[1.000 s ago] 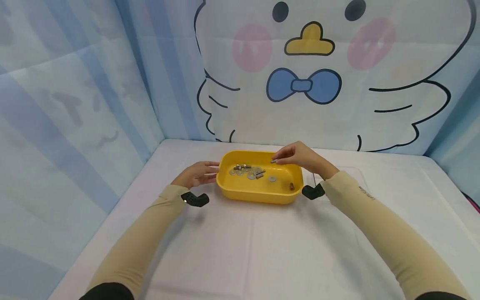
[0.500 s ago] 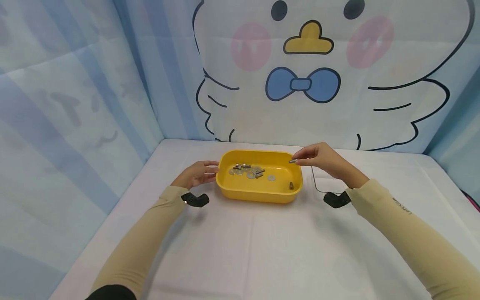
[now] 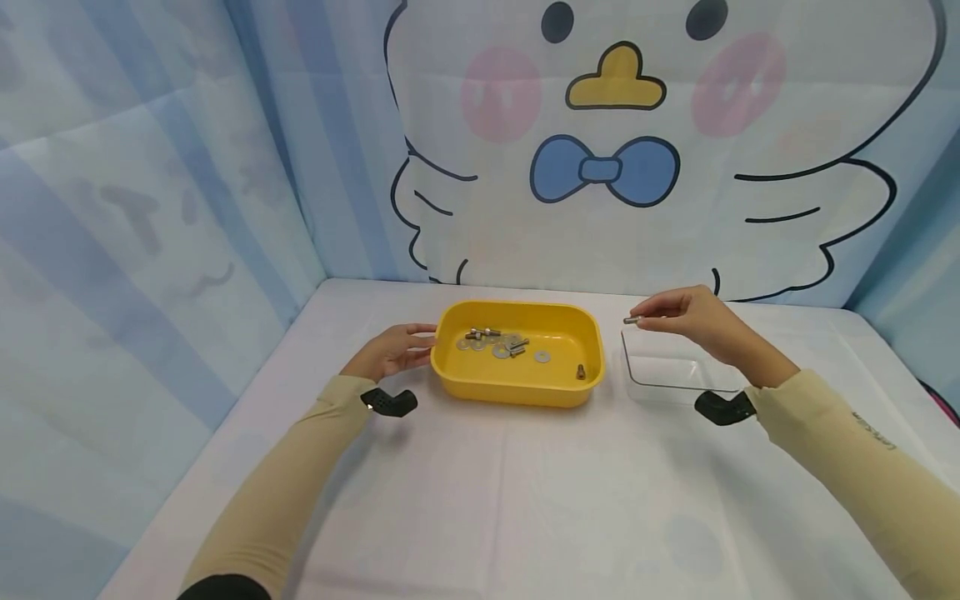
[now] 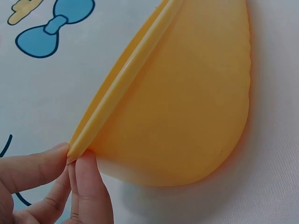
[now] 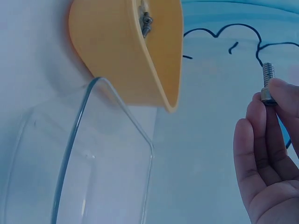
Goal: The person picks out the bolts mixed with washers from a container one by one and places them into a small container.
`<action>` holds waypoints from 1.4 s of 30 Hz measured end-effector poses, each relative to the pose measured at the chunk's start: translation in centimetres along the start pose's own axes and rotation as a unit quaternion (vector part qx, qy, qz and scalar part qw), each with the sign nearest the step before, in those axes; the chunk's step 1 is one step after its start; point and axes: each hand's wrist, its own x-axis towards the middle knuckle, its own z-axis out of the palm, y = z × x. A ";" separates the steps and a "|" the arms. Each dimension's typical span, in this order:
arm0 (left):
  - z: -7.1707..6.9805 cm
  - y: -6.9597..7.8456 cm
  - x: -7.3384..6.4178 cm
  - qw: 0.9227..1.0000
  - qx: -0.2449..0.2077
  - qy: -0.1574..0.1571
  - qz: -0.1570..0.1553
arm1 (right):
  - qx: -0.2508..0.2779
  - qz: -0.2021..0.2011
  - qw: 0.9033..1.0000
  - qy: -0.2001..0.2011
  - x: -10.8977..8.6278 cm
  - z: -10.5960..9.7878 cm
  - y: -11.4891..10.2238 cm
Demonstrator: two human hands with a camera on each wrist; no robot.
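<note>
A yellow plastic tray (image 3: 517, 393) stands on the white table, holding several small bolts (image 3: 491, 332) and flat washers (image 3: 542, 357). My left hand (image 3: 393, 350) is at its left end; in the left wrist view the thumb and fingers pinch the rim (image 4: 117, 88). Between thumb and fingertips my right hand (image 3: 693, 317) pinches a socket-head bolt (image 5: 268, 84), its threaded end pointing up in the right wrist view. That hand is raised over the far left part of a clear rectangular container (image 3: 675, 387), right of the tray, and its forearm hides part of it.
The container's clear rim (image 5: 74, 135) sits close beside the tray's right end. One bolt (image 3: 581, 372) lies apart near the tray's right front corner. A cloth backdrop (image 3: 600, 242) with a cartoon bird rises behind the table, and a blue-striped curtain (image 3: 150, 250) hangs at left.
My right hand has moved right with the bolt, from over the tray to over the clear container, uncovering more of the container's rim. The left hand has stayed at the tray's end.
</note>
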 end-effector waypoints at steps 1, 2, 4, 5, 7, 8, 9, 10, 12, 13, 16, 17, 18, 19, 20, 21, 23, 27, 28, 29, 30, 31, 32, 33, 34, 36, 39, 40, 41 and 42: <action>0.0 0.0 0.0 1.000 -0.001 0.001 0.000 | -0.001 0.002 1.000 0.003 -0.1 -0.3 0.2; 0.0 0.0 0.0 1.000 -0.002 0.001 -0.001 | -0.001 0.003 1.000 0.005 -0.3 -0.5 0.4; 0.0 0.0 0.0 1.000 -0.004 0.000 -0.001 | 0.001 0.006 1.000 0.008 -0.6 -0.9 0.9; 0.0 0.0 0.0 1.000 -0.004 -0.001 -0.001 | 0.000 0.008 1.000 0.009 -0.7 -1.1 1.1; -0.1 0.0 0.0 1.000 -0.007 -0.003 0.000 | -0.003 0.013 1.000 0.012 -0.9 -1.5 1.6; -0.1 0.0 0.0 1.000 -0.008 -0.004 0.001 | -0.003 0.016 1.000 0.013 -1.0 -1.6 1.8; -0.1 0.0 0.0 1.000 -0.008 -0.003 0.001 | -0.004 0.020 1.000 0.015 -1.1 -1.8 2.1; -0.1 0.0 0.0 1.000 -0.009 -0.002 0.001 | -0.004 0.022 1.000 0.016 -1.1 -2.0 2.4; -0.1 0.0 0.0 1.000 -0.011 -0.001 0.001 | -0.004 0.027 0.999 0.019 -1.3 -2.3 3.1; -0.1 0.0 0.0 1.000 -0.011 0.000 0.001 | -0.003 0.028 0.999 0.021 -1.4 -2.5 3.5; 0.0 0.0 0.1 1.000 -0.012 0.001 0.001 | -0.003 0.029 0.999 0.024 -1.7 -2.9 4.6; 0.0 0.0 0.1 1.000 -0.012 0.001 0.000 | -0.007 0.032 0.999 0.025 -1.8 -3.0 4.9; 0.0 0.0 0.1 1.000 -0.012 0.003 0.000 | -0.009 0.035 0.999 0.025 -1.8 -3.1 5.2; 0.0 0.0 0.1 1.000 -0.012 0.004 -0.001 | -0.010 0.038 0.999 0.025 -1.9 -3.1 5.5; 0.0 0.0 0.1 1.000 -0.012 0.005 -0.001 | -0.011 0.041 0.999 0.026 -2.0 -3.2 5.7; 0.0 0.0 0.1 1.000 -0.011 0.006 -0.002 | -0.011 0.043 0.999 0.026 -2.0 -3.2 5.9; 0.0 0.0 0.0 1.000 -0.010 0.007 -0.003 | -0.005 0.046 0.999 0.026 -2.1 -3.3 6.3; -0.1 0.0 -0.1 1.000 -0.014 0.004 -0.003 | 0.011 0.049 0.998 0.027 -2.1 -3.4 6.8; -0.1 0.0 -0.1 1.000 -0.016 0.002 -0.002 | 0.013 0.050 0.998 0.027 -2.1 -3.4 6.9; -0.1 0.0 -0.1 1.000 -0.017 0.001 -0.002 | 0.013 0.052 0.998 0.025 -2.0 -3.4 7.0; -0.1 0.0 -0.1 1.000 -0.018 0.000 -0.002 | 0.013 0.054 0.998 0.024 -2.0 -3.4 7.1; -0.1 0.0 -0.1 1.000 -0.020 0.000 -0.002 | 0.011 0.057 0.998 0.023 -1.9 -3.4 7.2; -0.1 0.0 -0.1 1.000 -0.022 0.000 -0.002 | 0.010 0.060 0.998 0.022 -1.8 -3.4 7.3; -0.1 0.0 -0.1 1.000 -0.022 0.000 -0.001 | 0.008 0.062 0.998 0.020 -1.7 -3.3 7.4; -0.1 -0.1 -0.1 1.000 -0.022 0.000 -0.001 | 0.005 0.065 0.998 0.018 -1.7 -3.3 7.6; -0.1 -0.1 -0.1 1.000 -0.022 0.000 -0.001 | 0.003 0.069 0.998 0.016 -1.5 -3.2 7.8; 0.0 -0.1 -0.2 1.000 -0.020 -0.001 0.000 | 0.004 0.069 0.998 0.013 -1.3 -3.1 8.2; 0.0 -0.1 -0.3 1.000 -0.020 -0.001 0.001 | 0.006 0.070 0.997 0.012 -1.2 -3.1 8.3; 0.0 0.0 -0.3 1.000 -0.019 -0.002 0.001 | 0.008 0.070 0.997 0.011 -1.1 -3.1 8.4; 0.0 0.0 -0.3 1.000 -0.019 -0.002 0.001 | 0.009 0.071 0.997 0.010 -1.1 -3.1 8.6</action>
